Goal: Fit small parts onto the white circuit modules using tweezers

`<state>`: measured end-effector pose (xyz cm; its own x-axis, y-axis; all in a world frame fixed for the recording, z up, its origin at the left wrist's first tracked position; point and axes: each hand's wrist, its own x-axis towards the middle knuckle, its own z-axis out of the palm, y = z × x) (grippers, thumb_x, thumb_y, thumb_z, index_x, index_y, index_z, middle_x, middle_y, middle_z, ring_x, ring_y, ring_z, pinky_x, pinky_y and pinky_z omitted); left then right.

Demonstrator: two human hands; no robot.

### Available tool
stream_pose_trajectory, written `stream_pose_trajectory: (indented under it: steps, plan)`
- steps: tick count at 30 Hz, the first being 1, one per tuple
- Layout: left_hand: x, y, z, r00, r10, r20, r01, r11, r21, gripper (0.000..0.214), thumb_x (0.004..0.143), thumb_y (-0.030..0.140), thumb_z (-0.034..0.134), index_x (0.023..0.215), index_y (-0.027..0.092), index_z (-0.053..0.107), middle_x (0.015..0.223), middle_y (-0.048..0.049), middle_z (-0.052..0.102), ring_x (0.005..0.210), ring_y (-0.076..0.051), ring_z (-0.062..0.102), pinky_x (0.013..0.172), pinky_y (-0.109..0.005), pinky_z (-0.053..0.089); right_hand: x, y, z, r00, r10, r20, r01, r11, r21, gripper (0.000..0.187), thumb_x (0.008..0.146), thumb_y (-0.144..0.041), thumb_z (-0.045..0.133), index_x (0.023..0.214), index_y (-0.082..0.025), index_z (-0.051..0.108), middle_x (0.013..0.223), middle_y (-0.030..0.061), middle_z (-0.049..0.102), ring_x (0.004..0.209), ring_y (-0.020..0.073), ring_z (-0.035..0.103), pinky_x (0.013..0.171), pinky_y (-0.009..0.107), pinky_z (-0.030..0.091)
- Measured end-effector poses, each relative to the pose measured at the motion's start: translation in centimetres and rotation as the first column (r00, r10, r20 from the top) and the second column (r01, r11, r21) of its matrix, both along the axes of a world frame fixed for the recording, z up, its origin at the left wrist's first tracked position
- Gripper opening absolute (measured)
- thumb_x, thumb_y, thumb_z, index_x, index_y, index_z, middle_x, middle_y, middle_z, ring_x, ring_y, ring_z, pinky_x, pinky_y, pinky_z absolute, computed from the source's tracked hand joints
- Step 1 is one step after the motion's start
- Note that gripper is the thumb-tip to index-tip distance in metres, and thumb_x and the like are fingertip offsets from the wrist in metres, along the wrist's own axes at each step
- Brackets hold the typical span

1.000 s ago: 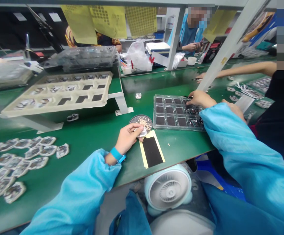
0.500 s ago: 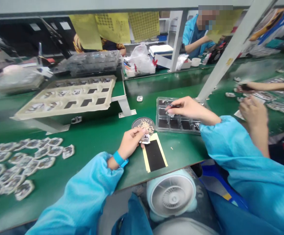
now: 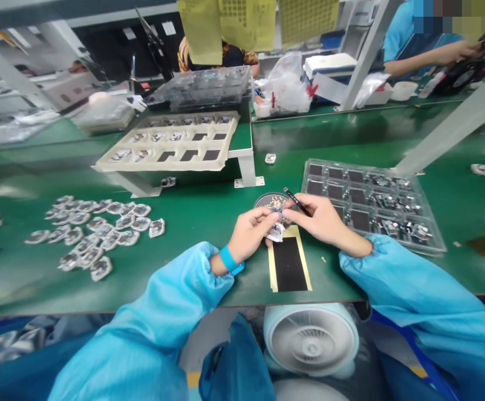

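My left hand (image 3: 253, 231) is closed on a small white-framed electronic part (image 3: 275, 232), tilted up above a black mat with yellow edges (image 3: 290, 262). My right hand (image 3: 319, 220) meets it there, with black tweezers (image 3: 296, 201) lettered in white tucked in its grip, their end slanting up to the left. Its thumb and forefinger touch the upper side of the part; whether they pinch a small piece is hard to see. Just behind the fingers lies a round dark dish (image 3: 269, 197) of tiny pale bits, partly covered by both hands.
A clear compartment tray (image 3: 430, 242) of small assemblies lies right. Many white-framed parts (image 3: 100, 268) are spread out left. A cream tray (image 3: 162, 161) rests on a raised stand (image 3: 246, 170). A slanted post (image 3: 446, 111) rises at right; a fan (image 3: 311, 340) sits below the table edge.
My right hand has come from above the clear tray leftwards to my left hand, and they now meet at the part. The view has swung left, so the co-worker's hands at right are gone.
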<state>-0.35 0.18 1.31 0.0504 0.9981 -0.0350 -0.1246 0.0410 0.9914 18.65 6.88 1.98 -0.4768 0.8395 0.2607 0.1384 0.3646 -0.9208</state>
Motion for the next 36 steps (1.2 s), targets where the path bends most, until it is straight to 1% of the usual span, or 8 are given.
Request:
stream_pose_trajectory:
  steps: [4, 9, 13, 17, 21, 27, 32, 36]
  plan:
    - [-0.1, 0.0, -0.2, 1.0, 0.014, 0.003, -0.013, 0.999, -0.043, 0.044, 0.082, 0.055, 0.079, 0.09, 0.013, 0.072, 0.065, -0.0031, 0.07, 0.047, -0.012, 0.063, 0.037, -0.017, 0.037, -0.1, -0.2, -0.4, 0.999, -0.029, -0.027, 0.029, 1.0, -0.007, 0.029, 0.084, -0.047, 0.078, 0.092, -0.02, 0.072, 0.088, 0.0042, 0.075, 0.081, 0.0198, 0.07, 0.077, 0.035, 0.056]
    - [-0.6, 0.4, -0.5, 0.992, 0.062, 0.109, -0.062, 0.998, -0.008, 0.042, 0.092, 0.05, 0.067, 0.107, 0.011, 0.074, 0.079, -0.009, 0.074, 0.055, -0.015, 0.069, 0.038, -0.018, 0.031, 1.0, 0.4, 0.9, 0.978, -0.14, -0.156, 0.129, 0.989, -0.078, 0.032, 0.084, -0.047, 0.08, 0.096, -0.02, 0.07, 0.091, 0.0053, 0.077, 0.084, 0.0205, 0.075, 0.081, 0.035, 0.059]
    - [-1.0, 0.6, -0.7, 0.983, 0.083, 0.161, -0.087, 0.996, 0.018, 0.035, 0.091, 0.041, 0.067, 0.107, 0.011, 0.075, 0.083, -0.0103, 0.074, 0.063, -0.017, 0.07, 0.045, -0.021, 0.039, 1.7, 0.1, 1.9, 0.993, -0.038, -0.109, 0.02, 0.988, -0.156, 0.036, 0.08, -0.049, 0.083, 0.102, -0.021, 0.077, 0.095, 0.0056, 0.079, 0.087, 0.021, 0.076, 0.085, 0.036, 0.06]
    - [-1.0, 0.6, -0.9, 0.984, 0.091, 0.152, -0.101, 0.993, 0.057, 0.035, 0.091, 0.038, 0.066, 0.112, 0.012, 0.077, 0.092, -0.0115, 0.075, 0.068, -0.017, 0.068, 0.05, -0.023, 0.044, 1.2, -0.6, 2.0, 0.994, 0.113, 0.001, -0.109, 0.959, -0.26, 0.034, 0.077, -0.053, 0.083, 0.079, -0.02, 0.079, 0.082, 0.0046, 0.08, 0.079, 0.0208, 0.075, 0.08, 0.034, 0.059]
    - [-1.0, 0.3, -1.0, 0.991, 0.072, 0.111, -0.086, 0.989, 0.12, 0.035, 0.094, 0.036, 0.065, 0.119, 0.014, 0.077, 0.094, -0.0102, 0.075, 0.071, -0.015, 0.064, 0.058, -0.026, 0.048, 0.5, -1.1, 1.4, 0.994, 0.086, 0.061, -0.066, 0.956, -0.285, 0.039, 0.079, -0.057, 0.08, 0.071, -0.019, 0.077, 0.075, 0.0036, 0.078, 0.075, 0.0191, 0.073, 0.075, 0.031, 0.055]
    - [-0.6, -0.1, -0.5, 0.991, 0.088, 0.096, -0.101, 0.984, 0.145, 0.035, 0.09, 0.035, 0.07, 0.119, 0.016, 0.078, 0.111, -0.0117, 0.076, 0.07, -0.014, 0.063, 0.06, -0.027, 0.049, 0.3, -1.0, 0.4, 0.996, 0.062, 0.071, -0.04, 0.96, -0.276, 0.041, 0.081, -0.057, 0.077, 0.07, -0.018, 0.075, 0.084, 0.0055, 0.08, 0.081, 0.02, 0.074, 0.079, 0.031, 0.052]
    - [-0.5, -0.4, 0.1, 0.995, 0.097, 0.007, -0.097, 0.981, 0.165, 0.037, 0.088, 0.034, 0.073, 0.121, 0.017, 0.077, 0.103, -0.0096, 0.078, 0.073, -0.016, 0.068, 0.061, -0.026, 0.051, 0.4, -0.8, 0.0, 0.996, 0.074, 0.042, -0.058, 0.953, -0.299, 0.04, 0.083, -0.057, 0.076, 0.071, -0.019, 0.075, 0.089, 0.0058, 0.08, 0.084, 0.02, 0.074, 0.08, 0.032, 0.053]
    - [-0.4, -0.5, -0.2, 0.996, 0.088, -0.016, -0.083, 0.976, 0.202, 0.036, 0.089, 0.036, 0.074, 0.121, 0.019, 0.076, 0.11, -0.0097, 0.078, 0.081, -0.019, 0.072, 0.065, -0.027, 0.056, 0.4, -0.9, 0.2, 0.997, 0.059, 0.043, -0.043, 0.951, -0.306, 0.041, 0.082, -0.057, 0.077, 0.068, -0.018, 0.074, 0.084, 0.0061, 0.079, 0.074, 0.0167, 0.069, 0.068, 0.029, 0.05]
